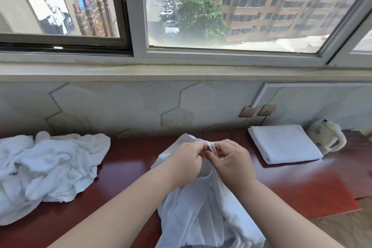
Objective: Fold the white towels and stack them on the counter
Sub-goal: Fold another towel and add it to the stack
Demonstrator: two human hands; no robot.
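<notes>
From the head camera, the towel in hand sits at the middle of the view. It is bunched and creased, and its lower part hangs over the near edge of the dark red counter toward the person. Both hands meet at the upper end of this towel. The left hand has its fingers curled in, gripping a fold of the cloth. The right hand, just beside it, pinches the hemmed edge between thumb and forefinger. The two hands almost touch over that hem, and both bare forearms reach in from the bottom of the view on either side of the hanging cloth.

Left of the held towel, well apart from it, a crumpled pile of white towels lies loose on the counter. To the right of the held towel, and a little farther back, a folded towel lies flat as a neat rectangle. Touching the far right side of that folded one is a pale, fuzzy thing, perhaps a plush toy, though it is partly hidden. Behind the held towel a wall of hexagonal tiles rises. Two wall sockets sit above the folded towel. A window higher up looks down on a street and apartment blocks.
</notes>
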